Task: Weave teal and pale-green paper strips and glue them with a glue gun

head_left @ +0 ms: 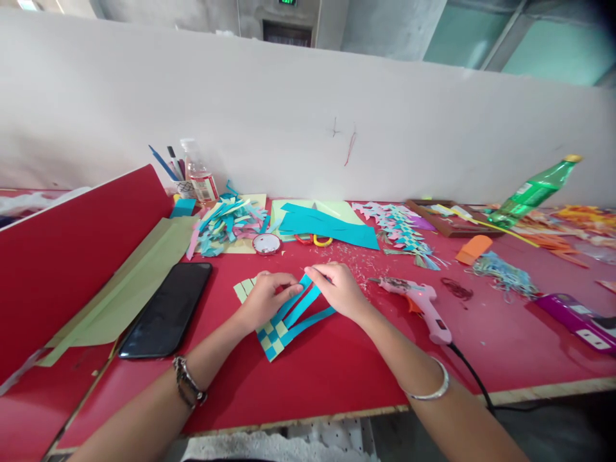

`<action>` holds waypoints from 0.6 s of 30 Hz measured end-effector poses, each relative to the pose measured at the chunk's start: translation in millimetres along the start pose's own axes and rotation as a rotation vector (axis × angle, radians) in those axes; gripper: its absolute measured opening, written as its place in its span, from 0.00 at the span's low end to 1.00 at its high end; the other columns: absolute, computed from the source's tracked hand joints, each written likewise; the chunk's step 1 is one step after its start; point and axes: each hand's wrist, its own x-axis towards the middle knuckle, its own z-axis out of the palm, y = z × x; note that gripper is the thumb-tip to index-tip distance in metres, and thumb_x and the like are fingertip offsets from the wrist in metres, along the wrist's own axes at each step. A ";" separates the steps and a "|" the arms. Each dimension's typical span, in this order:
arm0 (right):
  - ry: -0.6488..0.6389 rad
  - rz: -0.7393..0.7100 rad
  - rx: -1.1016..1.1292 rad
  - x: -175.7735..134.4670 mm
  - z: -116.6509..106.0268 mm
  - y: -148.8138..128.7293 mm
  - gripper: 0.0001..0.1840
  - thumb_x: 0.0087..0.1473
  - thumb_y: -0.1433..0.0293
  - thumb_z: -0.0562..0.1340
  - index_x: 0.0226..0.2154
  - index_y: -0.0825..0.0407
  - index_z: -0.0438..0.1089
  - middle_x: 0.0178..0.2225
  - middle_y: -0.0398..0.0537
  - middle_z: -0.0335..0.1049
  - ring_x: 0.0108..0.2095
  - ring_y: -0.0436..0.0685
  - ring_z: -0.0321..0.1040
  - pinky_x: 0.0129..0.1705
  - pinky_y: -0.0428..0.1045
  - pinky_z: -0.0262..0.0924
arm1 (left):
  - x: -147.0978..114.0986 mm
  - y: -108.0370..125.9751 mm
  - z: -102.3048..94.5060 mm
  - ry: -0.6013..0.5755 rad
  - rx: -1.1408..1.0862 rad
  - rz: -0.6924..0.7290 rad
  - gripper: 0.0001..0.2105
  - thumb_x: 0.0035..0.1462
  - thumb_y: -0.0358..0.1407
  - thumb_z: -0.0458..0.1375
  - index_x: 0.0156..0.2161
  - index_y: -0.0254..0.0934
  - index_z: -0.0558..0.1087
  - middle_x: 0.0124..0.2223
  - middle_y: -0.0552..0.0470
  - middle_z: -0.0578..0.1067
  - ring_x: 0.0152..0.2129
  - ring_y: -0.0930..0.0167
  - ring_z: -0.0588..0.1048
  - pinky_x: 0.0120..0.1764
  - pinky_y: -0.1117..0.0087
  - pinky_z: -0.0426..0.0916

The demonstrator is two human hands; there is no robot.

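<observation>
Blue and pale-green paper strips are woven into a small checkered piece [272, 339], tilted above the red table in front of me. Loose blue strips [308, 317] fan out from it to the upper right. My left hand [267, 299] is closed on the upper side of the woven paper, thumb and fingers pressed on the strips. The thumb and fingers of my right hand [337, 289] pinch the far end of a blue strip. Pale-green strip ends [243, 289] stick out beyond my left hand. Part of the weave is hidden beneath that hand.
A black phone [168, 311] lies at left, beside green paper sheets [129, 282]. A pink glue gun [423, 305] with a cord rests at right. Behind are paper scraps [231, 221], blue sheets [332, 224], a tape roll [267, 243], finished woven pieces [404, 231] and a green bottle [534, 192].
</observation>
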 end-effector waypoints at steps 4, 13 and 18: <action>0.013 0.015 0.001 -0.3 1.1 2.2 0.22 0.55 0.60 0.48 0.15 0.52 0.46 0.15 0.36 0.40 0.17 0.45 0.43 0.22 0.45 0.37 | 0.4 2.2 -1.2 -0.003 -0.052 -0.015 0.15 0.56 0.41 0.48 0.23 0.34 0.65 0.21 0.60 0.66 0.20 0.78 0.64 0.32 0.76 0.57; 0.030 0.036 -0.081 -1.0 -1.9 -1.2 0.20 0.54 0.63 0.48 0.15 0.52 0.53 0.15 0.37 0.46 0.18 0.46 0.46 0.21 0.44 0.39 | 0.5 6.4 -1.8 0.115 -0.092 -0.074 0.18 0.59 0.40 0.40 0.29 0.35 0.69 0.25 0.54 0.70 0.23 0.74 0.67 0.31 0.73 0.59; -0.002 -0.003 -0.282 0.5 -2.1 2.1 0.11 0.53 0.67 0.51 0.23 0.52 0.63 0.19 0.39 0.61 0.21 0.47 0.56 0.27 0.44 0.46 | 0.3 5.2 -1.3 0.285 -0.109 -0.212 0.12 0.57 0.38 0.44 0.38 0.37 0.68 0.34 0.51 0.72 0.31 0.70 0.69 0.34 0.71 0.61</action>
